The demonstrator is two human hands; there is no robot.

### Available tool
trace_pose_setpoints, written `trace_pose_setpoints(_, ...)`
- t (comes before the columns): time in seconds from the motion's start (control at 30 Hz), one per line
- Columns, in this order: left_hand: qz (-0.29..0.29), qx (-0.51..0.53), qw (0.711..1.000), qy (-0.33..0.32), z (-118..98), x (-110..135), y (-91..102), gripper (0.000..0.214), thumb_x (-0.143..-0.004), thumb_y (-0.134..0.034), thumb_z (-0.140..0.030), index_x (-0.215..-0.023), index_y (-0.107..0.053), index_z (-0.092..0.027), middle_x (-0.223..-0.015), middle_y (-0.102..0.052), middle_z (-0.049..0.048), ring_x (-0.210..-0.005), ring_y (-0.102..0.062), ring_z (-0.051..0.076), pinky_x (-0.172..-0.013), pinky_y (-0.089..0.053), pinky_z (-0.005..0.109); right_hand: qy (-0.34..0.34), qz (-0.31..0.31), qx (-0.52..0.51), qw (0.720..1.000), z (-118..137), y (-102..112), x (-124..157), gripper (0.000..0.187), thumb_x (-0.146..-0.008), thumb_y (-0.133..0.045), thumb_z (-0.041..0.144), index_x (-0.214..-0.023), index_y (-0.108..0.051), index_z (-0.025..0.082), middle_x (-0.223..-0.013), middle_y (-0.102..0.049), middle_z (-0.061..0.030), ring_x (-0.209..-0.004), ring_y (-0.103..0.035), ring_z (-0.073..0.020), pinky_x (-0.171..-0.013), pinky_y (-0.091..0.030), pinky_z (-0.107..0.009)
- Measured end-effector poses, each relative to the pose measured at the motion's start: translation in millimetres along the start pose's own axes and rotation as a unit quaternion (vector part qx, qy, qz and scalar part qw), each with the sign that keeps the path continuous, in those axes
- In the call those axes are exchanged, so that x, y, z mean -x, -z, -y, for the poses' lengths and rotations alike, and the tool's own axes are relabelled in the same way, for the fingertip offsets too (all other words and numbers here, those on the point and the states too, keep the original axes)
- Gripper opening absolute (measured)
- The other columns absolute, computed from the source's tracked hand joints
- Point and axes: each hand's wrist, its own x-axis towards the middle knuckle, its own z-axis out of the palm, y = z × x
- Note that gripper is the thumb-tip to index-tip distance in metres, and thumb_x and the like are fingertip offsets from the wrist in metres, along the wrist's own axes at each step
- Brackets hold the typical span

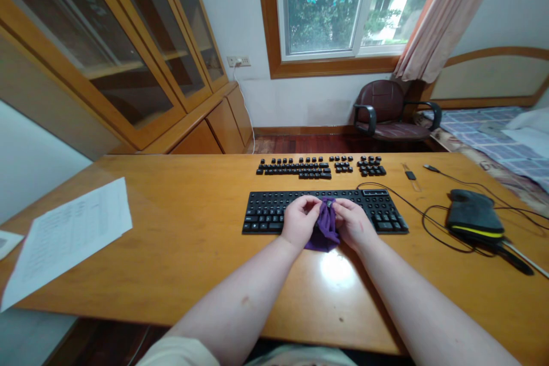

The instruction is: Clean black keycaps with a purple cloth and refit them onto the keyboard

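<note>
Since the small dark piece (329, 204), probably a keycap, sits at the purple cloth (325, 234) over the keyboard (266, 211), with the left hand (301, 220) and right hand (354, 223) nearly closed, pinching the cloth, a slack grip could drop it, or a trailing fold could catch; beyond, loose keycaps (283, 171) line the wooden desk (193, 211), a chair (388, 103) near the window (326, 11)
</note>
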Motion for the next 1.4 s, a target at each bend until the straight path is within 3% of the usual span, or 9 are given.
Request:
trace_pose_setpoints(0.13,0.040,-0.054,0.995,-0.071,-4.2,-0.6,3.5,0.015,-0.078,-0.058,-0.019,-0.087,-0.070,-0.018,-0.087,-0.068,0.0053,-0.083,-0.062,0.016,-0.081,-0.049,0.030,0.015,-0.009,-0.025,1.000,0.5,0.8,-1.4,0.022,-0.056,-0.079,0.029,-0.073,-0.069,0.017,-0.063,-0.068,-0.0004,-0.052,-0.060,-0.0120,-0.053,-0.047,-0.023)
trace_pose_setpoints(0.4,0.036,-0.105,0.984,-0.140,-5.6,-0.5,3.9,0.025,-0.071,-0.068,-0.019,-0.096,-0.070,-0.022,-0.083,-0.066,0.0040,-0.078,-0.060,0.015,-0.077,-0.051,0.030,0.016,-0.006,0.017,1.000,-3.5,2.5,-1.2,0.020,-0.055,-0.080,0.028,-0.066,-0.067,0.017,-0.051,-0.063,0.0026,-0.040,-0.051,-0.0085,-0.042,-0.039,-0.020)
trace_pose_setpoints(0.57,0.033,-0.093,0.986,-0.131,-3.8,0.5,3.7,0.020,-0.077,-0.061,-0.017,-0.094,-0.071,-0.021,-0.082,-0.067,0.0043,-0.077,-0.061,0.014,-0.075,-0.051,0.028,0.008,-0.004,0.007,1.000,-1.8,1.9,0.4,0.020,-0.053,-0.080,0.028,-0.064,-0.067,0.017,-0.051,-0.063,0.0024,-0.042,-0.053,-0.0092,-0.044,-0.040,-0.020)
trace_pose_setpoints(0.73,0.001,-0.048,0.997,-0.054,-0.8,2.0,0.1,0.020,-0.074,-0.064,-0.019,-0.094,-0.069,-0.018,-0.083,-0.069,0.0044,-0.074,-0.064,0.014,-0.072,-0.053,0.027,-0.004,-0.007,-0.002,1.000,-1.7,1.7,0.6,0.020,-0.053,-0.080,0.027,-0.065,-0.067,0.018,-0.056,-0.066,0.0010,-0.046,-0.057,-0.0116,-0.048,-0.044,-0.023)
trace_pose_setpoints(0.87,-0.017,-0.086,0.990,-0.111,-0.8,2.3,0.3,0.010,-0.074,-0.065,-0.020,-0.081,-0.071,-0.019,-0.080,-0.069,0.0041,-0.076,-0.063,0.015,-0.075,-0.052,0.030,0.004,0.002,-0.002,1.000,-3.9,3.9,-0.8,0.019,-0.056,-0.079,0.027,-0.067,-0.067,0.018,-0.055,-0.065,0.0016,-0.047,-0.056,-0.0108,-0.048,-0.043,-0.022)
trace_pose_setpoints(1.0,0.008,-0.109,0.981,-0.162,-2.4,1.4,1.9,0.019,-0.074,-0.065,-0.018,-0.091,-0.071,-0.022,-0.084,-0.069,0.0042,-0.079,-0.062,0.014,-0.075,-0.052,0.030,0.016,-0.007,0.002,1.000,-4.8,5.1,-1.2,0.020,-0.055,-0.079,0.029,-0.066,-0.067,0.018,-0.051,-0.062,0.0030,-0.043,-0.052,-0.0087,-0.044,-0.039,-0.020)
trace_pose_setpoints(1.4,-0.005,-0.092,0.982,-0.162,-6.8,0.9,2.8,0.010,-0.072,-0.066,-0.014,-0.079,-0.071,-0.019,-0.076,-0.069,0.0029,-0.072,-0.062,0.013,-0.072,-0.053,0.028,0.007,-0.013,0.020,1.000,-1.8,3.2,1.4,0.021,-0.052,-0.080,0.030,-0.065,-0.068,0.019,-0.057,-0.066,0.0011,-0.048,-0.055,-0.0118,-0.050,-0.041,-0.024)
